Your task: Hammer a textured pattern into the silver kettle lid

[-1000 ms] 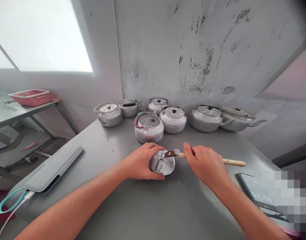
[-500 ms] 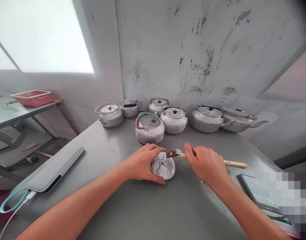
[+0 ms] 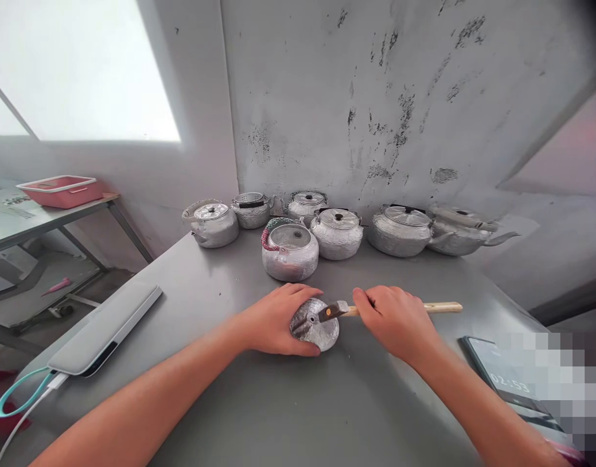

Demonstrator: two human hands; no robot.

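Observation:
My left hand (image 3: 284, 319) grips the edge of a round, dented metal kettle lid (image 3: 321, 337) with a small hole in its middle, low over the grey table. In my right hand (image 3: 397, 321) is a hammer (image 3: 334, 311), held by its wooden handle with the fist closed round it. The dark hammer head is over the lid, close to its centre hole; whether it touches the metal I cannot tell. Just beyond the lid stands a lidless kettle (image 3: 290, 263) with a red and green wrapped handle.
Several more hammered metal kettles (image 3: 339, 240) line the back of the table along the stained wall. A grey power bank (image 3: 107, 331) with cables lies at left, a phone (image 3: 504, 376) at right. On a side table sits a pink basket (image 3: 67, 194).
The hammer and my right hand have moved left, bringing the head from the lid's edge towards its centre. My left hand keeps its grip on the lid.

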